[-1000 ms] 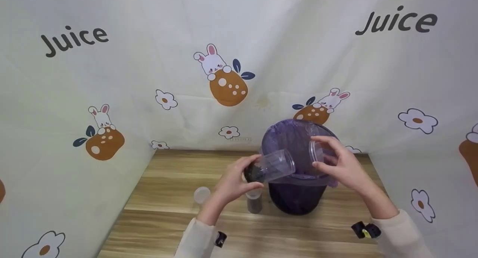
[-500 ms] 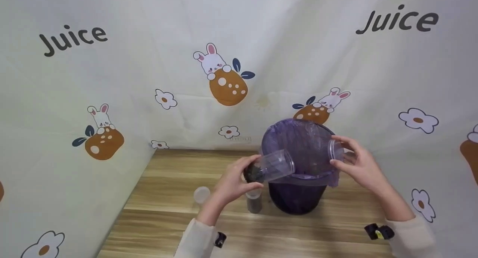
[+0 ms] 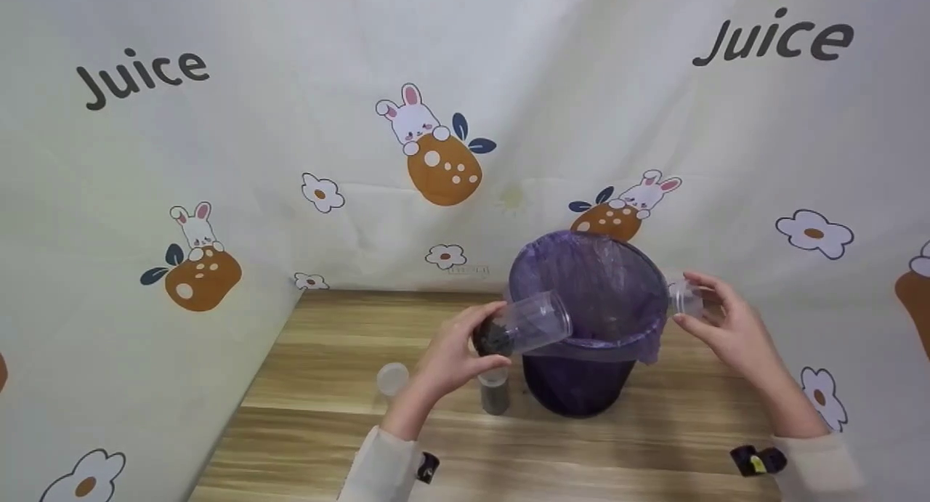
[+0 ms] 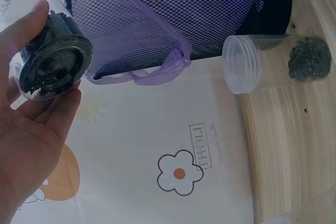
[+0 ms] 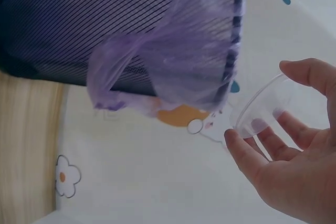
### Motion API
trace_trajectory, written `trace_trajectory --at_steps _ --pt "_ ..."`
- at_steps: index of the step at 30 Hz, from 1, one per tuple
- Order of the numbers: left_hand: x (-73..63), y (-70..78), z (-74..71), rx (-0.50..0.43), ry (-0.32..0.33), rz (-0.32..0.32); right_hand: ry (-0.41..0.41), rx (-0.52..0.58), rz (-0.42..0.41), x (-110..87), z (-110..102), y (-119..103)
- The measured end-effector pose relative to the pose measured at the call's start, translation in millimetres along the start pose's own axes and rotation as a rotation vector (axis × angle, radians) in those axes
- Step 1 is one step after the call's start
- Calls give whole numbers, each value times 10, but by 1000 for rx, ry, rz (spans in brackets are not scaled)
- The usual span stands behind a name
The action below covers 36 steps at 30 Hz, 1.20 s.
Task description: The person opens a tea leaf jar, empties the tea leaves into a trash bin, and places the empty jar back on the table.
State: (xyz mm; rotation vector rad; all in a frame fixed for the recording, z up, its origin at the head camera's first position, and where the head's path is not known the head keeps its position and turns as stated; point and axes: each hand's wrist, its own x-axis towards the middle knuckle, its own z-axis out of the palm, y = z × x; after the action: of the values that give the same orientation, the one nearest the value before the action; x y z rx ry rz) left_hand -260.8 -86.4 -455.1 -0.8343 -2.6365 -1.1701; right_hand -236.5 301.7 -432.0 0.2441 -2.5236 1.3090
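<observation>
In the head view my left hand (image 3: 454, 349) grips a clear plastic jar (image 3: 534, 324) round its base, tilted sideways with its mouth toward the bin. Dark, coarse bits (image 4: 58, 40) lie at the bottom of this jar in the left wrist view. My right hand (image 3: 734, 335) holds a clear, round plastic container (image 3: 686, 298) just right of the bin's rim; my palm hides its back part. Fingertips show through its clear wall in the right wrist view. Between the hands stands a dark mesh bin (image 3: 577, 386) with a purple bag (image 3: 588, 284) folded over its rim.
A lidded clear jar (image 3: 495, 397) with dark granules stands on the wooden table (image 3: 327, 444), left of the bin and close to my left hand. Further left is a round translucent lid (image 3: 393, 379). A printed cloth (image 3: 349, 88) encloses the table's back and sides.
My right hand has moved right with its clear container, from over the bin's opening to beside the rim. The left hand and its jar have stayed nearly still.
</observation>
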Motion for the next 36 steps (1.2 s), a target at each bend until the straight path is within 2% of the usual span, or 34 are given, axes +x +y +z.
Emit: trace_trajectory --at_steps 5,15,21,27,36 --pt "-5 -3 -1 6 5 6 14 -40 67 -47 -36 182" --pt "-11 -3 -3 3 10 4 8 -88 143 -166 44 599" --pt "-19 -12 -4 5 16 20 -48 -100 191 -230 118 820" --pt "-39 -25 -6 10 8 -8 -116 -154 250 -298 216 1071" --pt "-53 -32 -13 6 14 -18 -142 -273 198 -398 344 1362"
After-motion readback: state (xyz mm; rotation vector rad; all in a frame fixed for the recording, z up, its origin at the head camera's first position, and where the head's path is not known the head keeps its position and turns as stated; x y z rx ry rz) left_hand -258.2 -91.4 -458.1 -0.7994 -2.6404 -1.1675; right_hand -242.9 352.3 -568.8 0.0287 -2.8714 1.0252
